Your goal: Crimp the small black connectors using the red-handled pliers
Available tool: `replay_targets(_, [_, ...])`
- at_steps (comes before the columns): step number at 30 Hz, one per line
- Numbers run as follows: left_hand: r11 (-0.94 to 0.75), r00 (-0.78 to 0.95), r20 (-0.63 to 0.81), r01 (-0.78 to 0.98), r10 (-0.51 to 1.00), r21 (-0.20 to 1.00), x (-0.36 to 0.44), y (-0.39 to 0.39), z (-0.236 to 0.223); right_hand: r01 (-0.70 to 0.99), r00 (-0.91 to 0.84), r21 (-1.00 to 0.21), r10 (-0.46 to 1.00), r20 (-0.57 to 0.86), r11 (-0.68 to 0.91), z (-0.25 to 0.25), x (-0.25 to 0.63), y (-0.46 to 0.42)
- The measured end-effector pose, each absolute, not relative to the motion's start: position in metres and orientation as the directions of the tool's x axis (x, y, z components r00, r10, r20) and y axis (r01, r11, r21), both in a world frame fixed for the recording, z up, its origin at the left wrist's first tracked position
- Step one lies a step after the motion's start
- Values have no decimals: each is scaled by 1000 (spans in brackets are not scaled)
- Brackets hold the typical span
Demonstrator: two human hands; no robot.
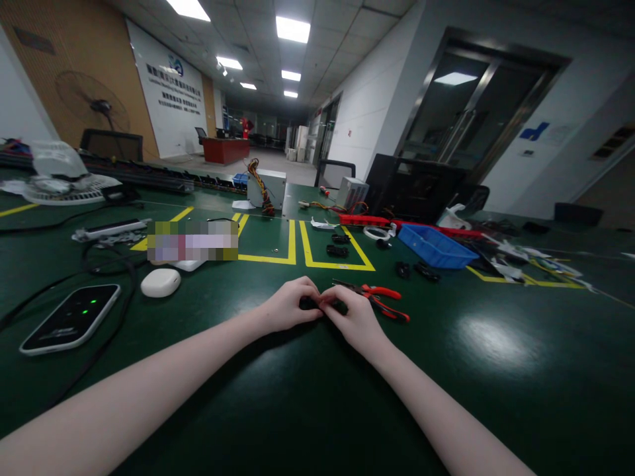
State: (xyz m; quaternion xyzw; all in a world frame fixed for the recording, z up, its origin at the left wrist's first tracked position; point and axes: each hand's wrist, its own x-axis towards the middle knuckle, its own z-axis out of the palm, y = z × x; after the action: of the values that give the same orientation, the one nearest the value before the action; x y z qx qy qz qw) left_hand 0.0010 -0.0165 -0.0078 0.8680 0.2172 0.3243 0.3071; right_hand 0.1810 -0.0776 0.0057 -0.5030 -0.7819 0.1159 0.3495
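Both hands meet fingertip to fingertip low over the green tabletop [426, 396]. My left hand [288, 307] is closed, its thumb and fingers curled into a pinch. My right hand [356, 320] pinches against it in the same way. Whatever lies between the fingertips is too small or too covered to make out. Just beyond the right hand lies a pair of pliers with red handles [384, 292], its jaws partly behind that hand. Farther off, small coiled black cables [338, 250] rest inside a yellow taped outline [342, 266].
A blue bin [436, 247] stands to the right, with small black parts [426, 271] before it. On the left are a white rounded case [161, 283], a device with green lights [72, 318] and black cables [129, 291]. A metal power supply [270, 190] stands farther back.
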Motion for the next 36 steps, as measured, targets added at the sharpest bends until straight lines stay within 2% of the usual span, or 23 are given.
replay_targets(7, [-707, 702, 420, 166, 574, 688, 0, -15, -10, 813, -219, -417, 877, 427, 406, 12, 183, -79])
replay_targets(14, [-701, 716, 401, 173, 571, 692, 0, -17, -6, 795, -268, -426, 879, 393, 433, 13, 185, -79])
replay_targets(25, [-735, 720, 430, 161, 544, 659, 0, -19, -5, 857, -346, -233, 849, 400, 459, 19, 178, -86])
replay_targets(30, [-741, 717, 433, 174, 546, 648, -1, -20, -5, 826, -311, -330, 858, 409, 457, 16, 182, -82])
replay_targets(36, [-774, 730, 438, 195, 525, 603, -1, -23, -4, 769, -301, -465, 890, 343, 439, 18, 193, -77])
